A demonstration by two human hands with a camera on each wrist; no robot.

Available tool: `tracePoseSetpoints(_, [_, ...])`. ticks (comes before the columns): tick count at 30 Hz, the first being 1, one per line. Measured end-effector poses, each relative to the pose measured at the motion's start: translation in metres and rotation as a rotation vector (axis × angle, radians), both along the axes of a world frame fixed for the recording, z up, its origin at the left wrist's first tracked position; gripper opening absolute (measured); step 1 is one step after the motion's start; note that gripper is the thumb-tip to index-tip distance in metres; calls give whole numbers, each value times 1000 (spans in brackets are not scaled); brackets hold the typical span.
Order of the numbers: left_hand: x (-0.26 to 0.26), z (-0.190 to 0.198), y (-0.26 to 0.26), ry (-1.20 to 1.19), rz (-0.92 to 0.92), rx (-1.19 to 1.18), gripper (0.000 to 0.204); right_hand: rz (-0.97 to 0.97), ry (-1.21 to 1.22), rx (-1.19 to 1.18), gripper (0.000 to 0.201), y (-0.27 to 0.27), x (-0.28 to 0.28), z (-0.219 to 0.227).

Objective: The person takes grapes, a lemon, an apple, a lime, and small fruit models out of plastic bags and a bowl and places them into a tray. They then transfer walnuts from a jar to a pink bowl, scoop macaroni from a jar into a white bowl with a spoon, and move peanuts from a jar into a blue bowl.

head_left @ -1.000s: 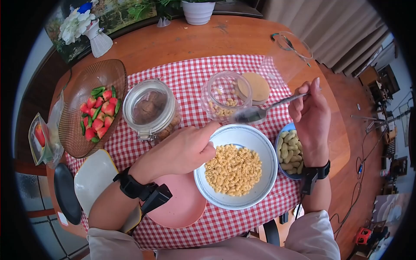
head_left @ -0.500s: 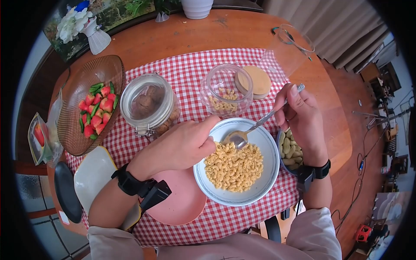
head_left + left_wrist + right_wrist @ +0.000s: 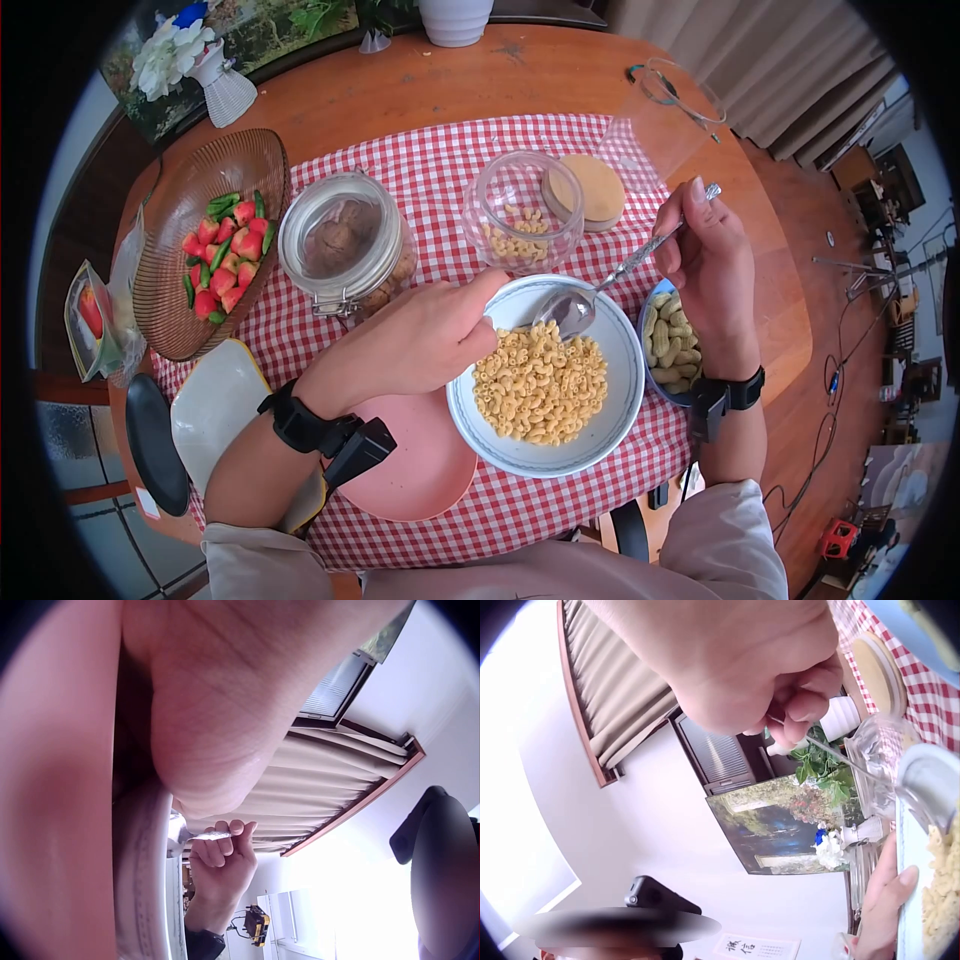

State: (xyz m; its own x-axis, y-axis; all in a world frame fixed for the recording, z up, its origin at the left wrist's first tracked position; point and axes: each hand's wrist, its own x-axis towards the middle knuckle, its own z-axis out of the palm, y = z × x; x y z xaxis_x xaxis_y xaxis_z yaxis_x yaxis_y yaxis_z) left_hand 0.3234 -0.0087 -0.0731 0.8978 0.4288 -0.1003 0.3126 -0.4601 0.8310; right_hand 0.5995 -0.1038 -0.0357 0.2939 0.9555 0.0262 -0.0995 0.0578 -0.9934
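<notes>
In the head view, a white bowl with a blue-patterned rim (image 3: 622, 412) holds elbow macaroni (image 3: 540, 385). My left hand (image 3: 405, 335) grips the bowl's left rim, thumb on the inner side, as the right wrist view also shows. My right hand (image 3: 712, 265) pinches the patterned handle of a metal spoon (image 3: 572, 312) between thumb and fingers. The spoon slants down into the bowl, its head at the far edge of the macaroni. Behind the bowl stands a clear glass jar (image 3: 485, 205) with some macaroni in its bottom.
A round wooden lid (image 3: 590, 190) lies beside the glass jar. Right of the bowl sits a blue bowl of peanuts (image 3: 672, 345). On the left are a clip-top jar of walnuts (image 3: 345, 240), a ribbed brown basket (image 3: 160, 290), a pink plate (image 3: 415, 465) and a white dish (image 3: 215, 400).
The spoon came from beyond the bowl's far rim down into the bowl, then shifted slightly right, my right hand moving with it. My left hand stays on the rim.
</notes>
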Motion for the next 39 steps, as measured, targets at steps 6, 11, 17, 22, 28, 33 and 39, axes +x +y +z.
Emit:
tracePoseSetpoints(6, [0,-2,0,5,0,1,32,-63,-53,37,49,0,-1,-1])
tracePoseSetpoints(11, [0,-3,1,9,-6,4,32,-35,12,19,48,0,3,-1])
tracePoseSetpoints(17, [2,6,1,66,-6,11,33,76,229,28,44,1,7,-2])
tracePoseSetpoints(22, [0,-3,1,33,-14,23,35,-53,419,106,42,2,6,-1])
tracePoseSetpoints(28, [1,2,0,45,-4,25,35,38,371,189,48,0,7,-1])
tracePoseSetpoints(33, [1,-1,1,26,-8,12,34,32,191,238,51,-1,3,-3])
tracePoseSetpoints(39, [1,-3,-1,-27,16,4,25,-96,-199,242,55,-8,-6,0])
